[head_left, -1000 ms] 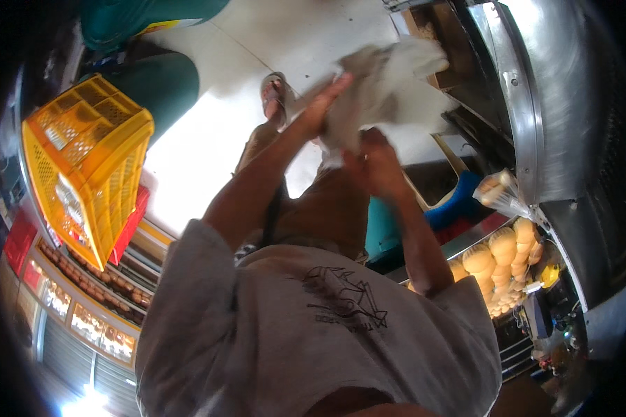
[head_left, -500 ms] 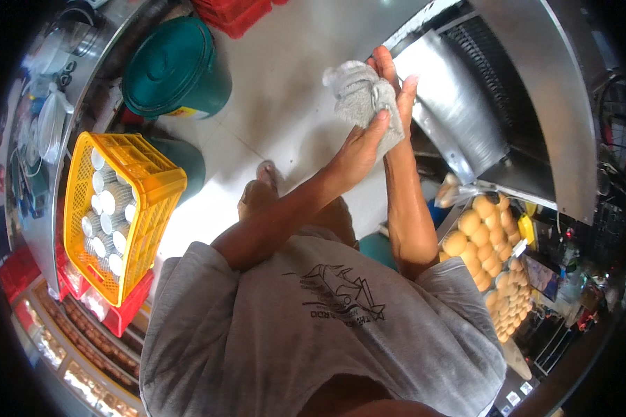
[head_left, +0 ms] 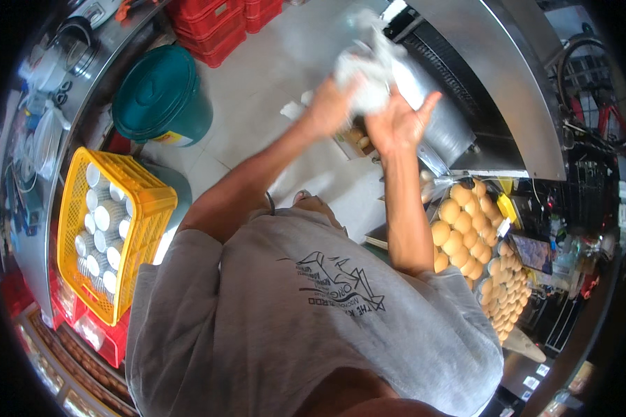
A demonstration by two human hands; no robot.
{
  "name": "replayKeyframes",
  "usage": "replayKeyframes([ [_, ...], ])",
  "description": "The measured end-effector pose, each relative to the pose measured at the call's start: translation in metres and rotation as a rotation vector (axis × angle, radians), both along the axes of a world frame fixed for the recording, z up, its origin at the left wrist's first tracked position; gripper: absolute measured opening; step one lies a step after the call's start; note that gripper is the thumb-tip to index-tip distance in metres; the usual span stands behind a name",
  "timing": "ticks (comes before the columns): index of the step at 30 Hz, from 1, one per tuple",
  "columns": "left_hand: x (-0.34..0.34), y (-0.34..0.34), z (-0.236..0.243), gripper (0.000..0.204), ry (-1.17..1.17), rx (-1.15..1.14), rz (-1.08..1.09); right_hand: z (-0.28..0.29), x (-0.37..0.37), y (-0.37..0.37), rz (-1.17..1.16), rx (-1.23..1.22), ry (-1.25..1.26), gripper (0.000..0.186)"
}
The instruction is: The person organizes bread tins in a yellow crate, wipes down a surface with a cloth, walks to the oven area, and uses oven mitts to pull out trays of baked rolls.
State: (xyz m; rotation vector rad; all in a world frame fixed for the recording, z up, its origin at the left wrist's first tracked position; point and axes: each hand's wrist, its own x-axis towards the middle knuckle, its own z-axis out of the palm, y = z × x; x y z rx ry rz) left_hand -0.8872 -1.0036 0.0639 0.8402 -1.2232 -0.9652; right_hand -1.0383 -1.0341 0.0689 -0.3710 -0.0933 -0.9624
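My left hand point(head_left: 330, 104) grips a crumpled, pale cloth point(head_left: 368, 73), blurred by motion, above the floor beside the steel equipment. Just to its right, my right hand point(head_left: 398, 121) is open, palm turned up and thumb stretched out, with the upper fingertips near or behind the lower end of the cloth. A curved steel panel point(head_left: 448, 132) lies beyond the right hand. Below both hands, partly hidden, a cardboard box point(head_left: 348, 146) with small contents sits on the floor.
A lidded green bin point(head_left: 156, 94), yellow crate of white cup stacks point(head_left: 142, 229) and steel counter point(head_left: 76, 90) stand left. Stacked red crates point(head_left: 205, 35) are at the top. Right are round golden baked goods point(head_left: 459, 229), a small screen point(head_left: 532, 254) and a bicycle wheel point(head_left: 577, 45).
Half a second ago both hands were pressed around the cloth; now my left hand has moved left with it and my right palm has opened lower down. More red crates have come into view.
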Motion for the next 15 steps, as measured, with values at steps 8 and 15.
replayKeyframes([
  [8, -0.007, -0.014, 0.013, 0.05, -0.612, -0.46, 0.124, 0.046, 0.036, 0.032, -0.315, 0.133, 0.549, 0.088],
  [15, -0.002, -0.072, -0.023, 0.061, -0.576, 0.154, 0.02, 0.031, 0.029, 0.041, -0.103, 0.154, 0.607, 0.113],
])
